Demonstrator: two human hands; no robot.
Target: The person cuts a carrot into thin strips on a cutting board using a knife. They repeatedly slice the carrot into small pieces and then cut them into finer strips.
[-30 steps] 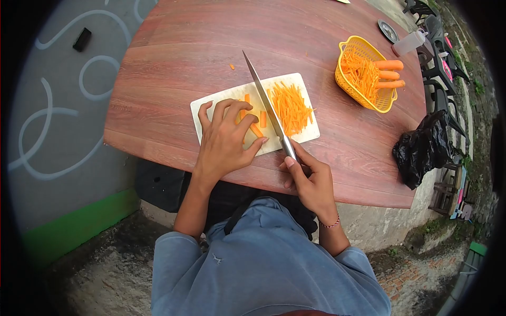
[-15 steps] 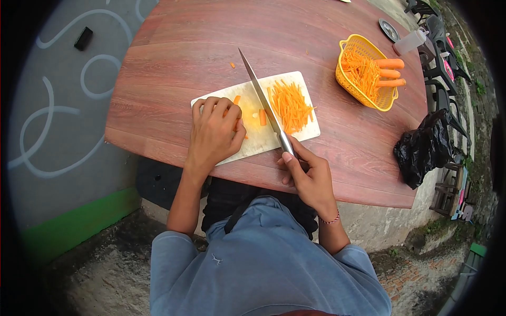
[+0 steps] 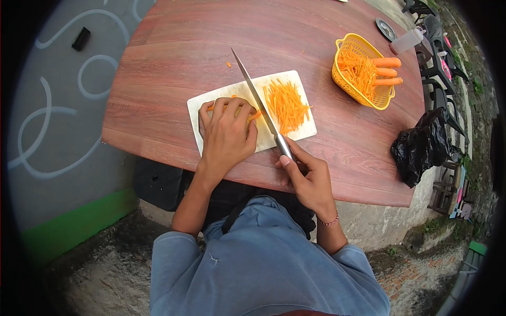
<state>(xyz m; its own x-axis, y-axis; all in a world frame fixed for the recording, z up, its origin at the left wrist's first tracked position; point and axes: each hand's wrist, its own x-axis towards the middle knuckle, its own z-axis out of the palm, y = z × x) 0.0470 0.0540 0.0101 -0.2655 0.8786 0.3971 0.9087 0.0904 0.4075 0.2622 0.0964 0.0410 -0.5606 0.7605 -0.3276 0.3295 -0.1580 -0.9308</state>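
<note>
A white cutting board [image 3: 264, 142] lies slightly turned on the wooden table. My left hand [image 3: 230, 129] rests on its left half, fingers curled over carrot pieces [image 3: 255, 115] that are mostly hidden beneath them. In my right hand [image 3: 310, 178] is a kitchen knife [image 3: 256, 97], gripped by its handle at the board's near edge. The blade slants up and left across the board, its tip past the far edge. Right of the blade lies a pile of thin carrot strips [image 3: 287, 107].
A yellow plastic basket [image 3: 350, 84] holds carrot strips and several whole carrots [image 3: 387, 72] at the right. Behind it are a squeeze bottle [image 3: 407, 41] and a round metal dish [image 3: 386, 29]. A black plastic bag [image 3: 421, 147] hangs by the table's right edge. A carrot scrap [image 3: 229, 65] lies beyond the board.
My left hand has shifted right, bringing carrot pieces closer to the blade. The knife stays at nearly the same slant over the board.
</note>
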